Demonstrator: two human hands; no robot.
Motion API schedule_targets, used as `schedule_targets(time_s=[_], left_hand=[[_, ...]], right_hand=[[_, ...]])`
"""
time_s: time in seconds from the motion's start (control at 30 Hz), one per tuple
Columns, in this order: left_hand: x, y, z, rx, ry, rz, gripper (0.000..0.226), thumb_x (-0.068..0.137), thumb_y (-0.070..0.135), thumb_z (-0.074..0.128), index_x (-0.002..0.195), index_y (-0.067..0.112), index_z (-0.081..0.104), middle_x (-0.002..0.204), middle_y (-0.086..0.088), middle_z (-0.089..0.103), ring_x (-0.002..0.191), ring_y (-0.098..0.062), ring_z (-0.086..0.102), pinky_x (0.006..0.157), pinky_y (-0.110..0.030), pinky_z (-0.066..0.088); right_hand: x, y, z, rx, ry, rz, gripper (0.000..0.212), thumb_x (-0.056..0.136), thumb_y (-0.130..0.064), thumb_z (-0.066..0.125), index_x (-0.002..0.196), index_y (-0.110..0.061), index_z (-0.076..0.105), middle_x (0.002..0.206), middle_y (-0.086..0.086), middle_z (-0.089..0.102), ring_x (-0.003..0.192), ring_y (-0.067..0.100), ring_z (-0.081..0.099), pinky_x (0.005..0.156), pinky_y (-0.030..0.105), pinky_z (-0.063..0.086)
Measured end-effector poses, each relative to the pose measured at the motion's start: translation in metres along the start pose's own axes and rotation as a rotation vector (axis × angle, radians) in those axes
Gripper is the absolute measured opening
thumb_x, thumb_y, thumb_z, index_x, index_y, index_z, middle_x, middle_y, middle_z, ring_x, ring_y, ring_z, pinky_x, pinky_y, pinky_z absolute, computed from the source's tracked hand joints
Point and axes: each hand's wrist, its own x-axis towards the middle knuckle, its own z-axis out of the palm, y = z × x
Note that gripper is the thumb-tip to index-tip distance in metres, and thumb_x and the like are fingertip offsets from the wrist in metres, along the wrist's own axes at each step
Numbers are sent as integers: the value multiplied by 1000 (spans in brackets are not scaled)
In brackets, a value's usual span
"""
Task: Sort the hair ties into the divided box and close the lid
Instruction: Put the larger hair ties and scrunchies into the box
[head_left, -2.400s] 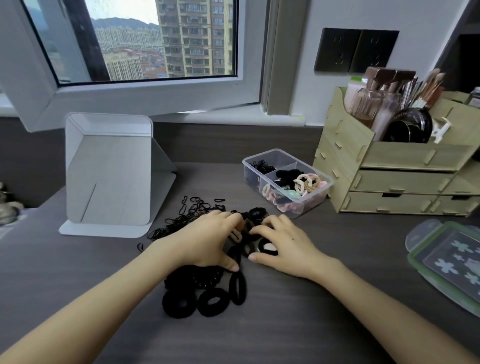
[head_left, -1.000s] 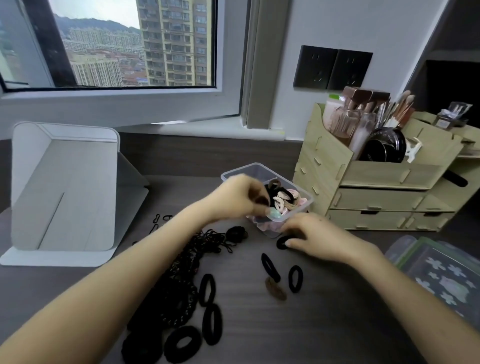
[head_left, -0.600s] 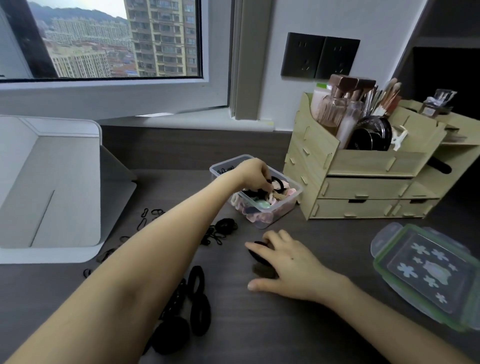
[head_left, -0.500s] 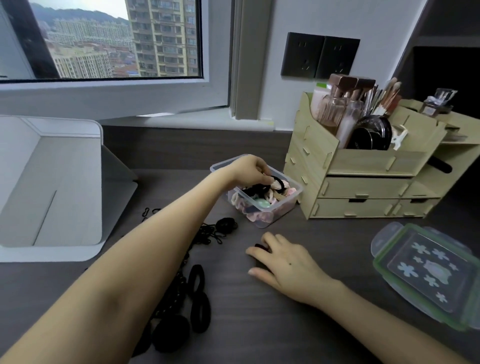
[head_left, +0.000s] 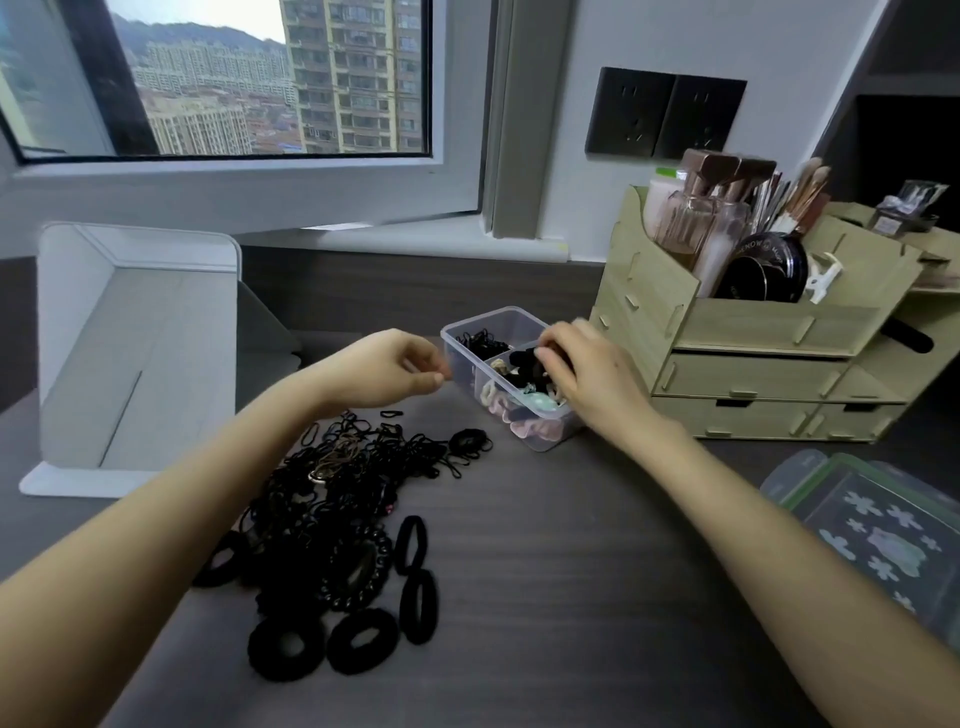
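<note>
Open divided box (head_left: 460, 340), black ties (head_left: 337, 499) beside

Divided box (head_left: 467, 332): clear glossy plastic
Hair ties (head_left: 343, 493): matt black cloth
Bench (head_left: 571, 571): dark matt woodgrain
Organiser (head_left: 753, 322): pale unfinished wood

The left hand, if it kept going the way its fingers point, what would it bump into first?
Most likely the near-left wall of the clear divided box. The left hand points right, fingertips just short of that wall, though depth is hard to judge here.

White folding mirror (head_left: 130, 353), wooden makeup organizer (head_left: 753, 332), dark wall sockets (head_left: 665, 119)
</note>
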Motion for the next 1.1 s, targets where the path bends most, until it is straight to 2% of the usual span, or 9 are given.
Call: schedule_targets(time_s=[0.17, 0.27, 0.4, 0.5, 0.63, 0.8, 0.87, 1.0, 1.1], left_hand=[[-27, -3, 3, 180, -83, 2, 20, 85, 28, 63, 104, 21, 68, 100, 1, 68, 94, -15, 65, 83, -25, 48], [-45, -6, 0, 309, -147, 17, 27, 83, 32, 66, 109, 27, 65, 98, 6, 59, 92, -15, 61, 82, -23, 45], [-69, -13, -2, 388, -166, 32, 27, 79, 35, 69, 105, 30, 66, 85, 11, 52, 78, -10, 52, 71, -21, 41], [-91, -18, 2, 383, -185, 14, 21, 76, 40, 70, 94, 32, 67, 86, 7, 60, 78, -11, 56, 72, -25, 47], [-129, -20, 17, 432, -137, -47, 25, 73, 51, 67, 88, 31, 64, 77, 12, 58, 75, -8, 55, 70, -27, 48], [-160, -23, 53, 537, 5, -14, 54, 73, 64, 57, 114, 29, 58, 105, 7, 56, 102, -14, 54, 82, -25, 42], [-164, -25, 63, 559, 52, 3, 53, 73, 64, 56, 107, 25, 63, 100, 3, 58, 98, -17, 55, 82, -25, 42], [-161, -22, 72, 682, 24, 76, 32, 52, 59, 63, 60, 28, 64, 60, 10, 56, 59, -9, 57, 52, -14, 46], [-156, -14, 76, 659, -9, 12, 26, 69, 40, 66, 79, 16, 63, 85, -3, 61, 83, -21, 59, 73, -24, 48]], right_hand=[[33, 12, 29, -335, -318, -31, 40, 93, -48, 42, 115, -21, 60, 115, 8, 55, 106, 31, 50, 82, 40, 46], [33, 11, 30, -439, -205, -52, 54, 89, -58, 29, 109, -25, 66, 112, 7, 61, 102, 31, 51, 83, 40, 39], [6, -21, 18, -168, -76, -163, 57, 83, -56, 31, 100, -18, 70, 100, 2, 66, 95, 26, 56, 83, 38, 42], [-44, -63, 13, 192, -450, -257, 54, 76, -64, 50, 111, -27, 64, 110, -12, 57, 106, 9, 49, 96, 30, 41], [-93, -96, 30, 64, -622, -458, 63, 72, -67, 56, 123, -30, 54, 130, -9, 49, 115, 12, 41, 98, 28, 35], [-102, -102, 41, 31, -572, -398, 44, 82, -56, 54, 110, -23, 56, 113, -5, 49, 100, 15, 44, 85, 32, 44], [-107, -101, 40, 11, -558, -363, 34, 86, -48, 52, 105, -19, 56, 110, -3, 49, 98, 16, 46, 84, 32, 44], [-120, -91, 40, 20, -492, -262, 19, 92, -24, 48, 102, -11, 58, 107, 4, 51, 98, 23, 52, 87, 39, 45], [-124, -81, 35, 42, -460, -218, 19, 93, -18, 48, 104, -9, 61, 106, 6, 53, 97, 23, 54, 87, 34, 45]])
